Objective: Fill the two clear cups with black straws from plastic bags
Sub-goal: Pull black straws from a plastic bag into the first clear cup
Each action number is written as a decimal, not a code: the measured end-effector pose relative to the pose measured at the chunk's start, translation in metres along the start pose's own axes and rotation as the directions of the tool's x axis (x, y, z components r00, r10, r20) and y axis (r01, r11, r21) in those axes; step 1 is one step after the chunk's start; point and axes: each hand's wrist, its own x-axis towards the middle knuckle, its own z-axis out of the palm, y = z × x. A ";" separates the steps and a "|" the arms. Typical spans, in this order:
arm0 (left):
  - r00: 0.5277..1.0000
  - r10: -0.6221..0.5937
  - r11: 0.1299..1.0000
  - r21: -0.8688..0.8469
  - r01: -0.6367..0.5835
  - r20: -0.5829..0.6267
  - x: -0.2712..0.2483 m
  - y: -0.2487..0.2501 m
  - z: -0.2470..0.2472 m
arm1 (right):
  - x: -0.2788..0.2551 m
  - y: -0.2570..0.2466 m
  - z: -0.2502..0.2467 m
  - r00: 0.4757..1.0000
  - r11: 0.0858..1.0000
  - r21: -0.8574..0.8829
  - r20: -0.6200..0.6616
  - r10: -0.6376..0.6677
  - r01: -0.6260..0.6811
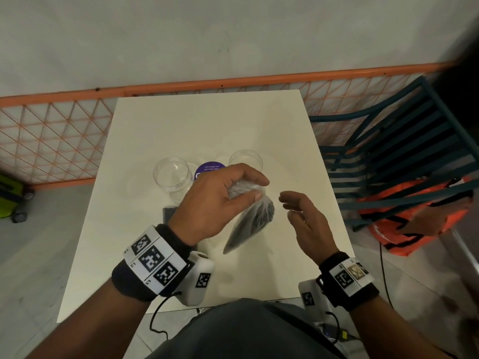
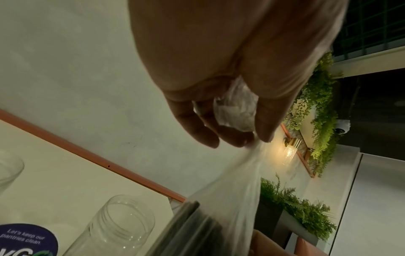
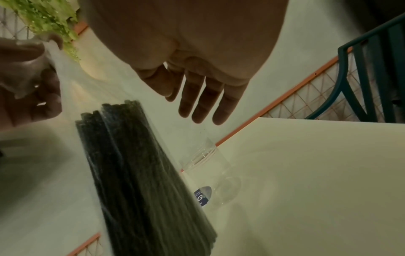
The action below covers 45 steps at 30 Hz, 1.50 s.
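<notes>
A pale counter [image 1: 181,120] stands against a grey wall with an orange mesh fence [image 1: 51,141] behind it and a dark slatted chair [image 1: 404,156] to the right. Nearest, the right hand [image 1: 308,224] hovers above the counter with its grip released, fingers relaxed and holding nothing, just beside the plastic bag [image 1: 248,224] of black straws [image 3: 140,173] that hangs tilted above the surface. The left hand [image 1: 215,200] has its grip clenched round the bag's bunched top, and beyond it two clear cups [image 1: 173,174] [image 1: 245,159] stand upright and empty on either side of a purple round sticker [image 1: 210,168].
</notes>
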 end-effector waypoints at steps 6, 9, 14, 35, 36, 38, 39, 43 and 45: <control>1.000 0.012 1.000 0.013 -0.012 -0.010 -0.001 -0.003 -0.001 | -0.002 0.001 -0.007 0.978 0.998 -0.034 0.204 -0.045 0.053; 1.000 0.008 0.999 0.034 -0.009 0.013 -0.001 -0.005 0.002 | -0.003 -0.005 0.005 0.930 0.999 -0.040 0.368 -0.005 0.021; 0.996 0.018 0.984 -0.178 -0.002 0.088 0.000 -0.005 0.013 | 0.010 -0.009 0.039 0.965 0.980 -0.197 0.250 0.084 -0.034; 0.935 -0.317 0.904 0.246 0.349 -0.160 -0.049 -0.137 0.074 | 0.007 0.031 0.037 0.955 0.985 -0.164 0.277 0.107 -0.062; 0.938 -0.321 0.920 0.192 0.342 -0.131 -0.049 -0.135 0.074 | 0.007 0.033 0.039 0.953 0.981 -0.184 0.280 0.114 -0.063; 0.951 -0.302 0.945 0.112 0.309 -0.071 -0.050 -0.132 0.073 | 0.010 0.037 0.040 0.949 0.970 -0.229 0.280 0.145 -0.081; 0.957 -0.284 0.951 0.106 0.289 -0.065 -0.050 -0.128 0.073 | 0.011 0.039 0.041 0.947 0.965 -0.243 0.276 0.162 -0.095; 0.954 -0.269 0.958 0.067 0.279 -0.130 -0.046 -0.118 0.071 | 0.010 0.047 0.048 0.931 0.941 -0.332 0.318 0.178 -0.067; 0.952 -0.271 0.959 0.050 0.280 -0.144 -0.043 -0.120 0.071 | 0.009 0.051 0.049 0.947 0.903 -0.429 0.282 0.151 -0.016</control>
